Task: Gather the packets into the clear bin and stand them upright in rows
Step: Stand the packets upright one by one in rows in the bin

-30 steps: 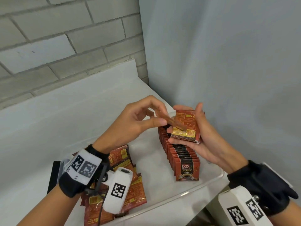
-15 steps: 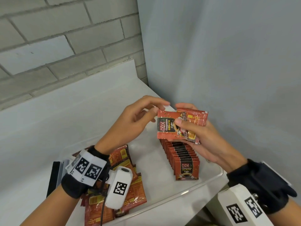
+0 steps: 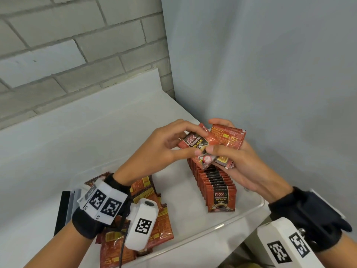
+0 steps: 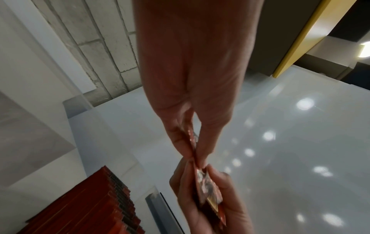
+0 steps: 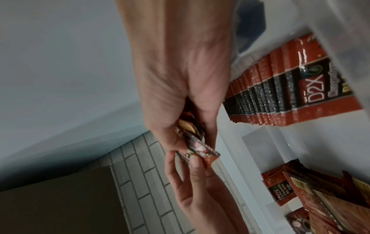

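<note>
Front packet (image 3: 195,147) tilted since | both hands pinching | white counter (image 3: 67,144), possibly glossy

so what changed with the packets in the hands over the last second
The left hand turned its packet from edge-on to label up and brought it onto the small stack gripped by the right hand, whose thumb now presses it too. Both hands hold at about the same height above the bin. The upright row and the loose pile are unchanged.
</note>
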The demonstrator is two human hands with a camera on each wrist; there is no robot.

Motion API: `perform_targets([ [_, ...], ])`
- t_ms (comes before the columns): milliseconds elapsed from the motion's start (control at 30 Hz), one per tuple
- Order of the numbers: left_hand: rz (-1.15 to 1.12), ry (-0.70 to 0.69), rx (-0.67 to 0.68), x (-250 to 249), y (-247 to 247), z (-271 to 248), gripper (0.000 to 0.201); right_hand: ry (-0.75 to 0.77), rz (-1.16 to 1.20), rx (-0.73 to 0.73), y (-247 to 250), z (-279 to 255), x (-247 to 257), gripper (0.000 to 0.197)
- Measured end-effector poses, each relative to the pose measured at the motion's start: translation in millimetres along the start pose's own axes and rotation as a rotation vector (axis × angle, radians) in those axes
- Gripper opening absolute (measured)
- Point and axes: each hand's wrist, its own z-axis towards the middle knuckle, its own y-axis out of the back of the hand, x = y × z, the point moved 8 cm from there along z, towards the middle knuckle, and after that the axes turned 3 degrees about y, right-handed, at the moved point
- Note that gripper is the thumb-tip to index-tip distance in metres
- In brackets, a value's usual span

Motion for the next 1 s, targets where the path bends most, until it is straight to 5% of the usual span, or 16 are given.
perform_targets([
  [100, 0.067, -0.027, 0.059, -5, 2, -1, 0.027, 0.036, 0.063, -0.019, 2, 0, 3, 0.055],
  [233, 0.153, -0.043, 0.314, -6, -25, -6, 0.027, 0.07, 0.109, -0.107, 9, 2, 6, 0.07],
  [567, 0.548, -0.341, 0.731, 16, -111, -27, 0.023, 0.068, 0.121, -0.127, 13, 2, 4, 0.071],
  [733, 0.936, -0.608, 0.636, 19, -129, -31, 0.014, 0.064, 0.124, -0.132, 14, 2, 4, 0.072],
  [1000, 1.29, -0.763, 0.445, 21, -127, -29, 0.022, 0.063, 0.138, -0.113, 13, 3, 3, 0.07],
])
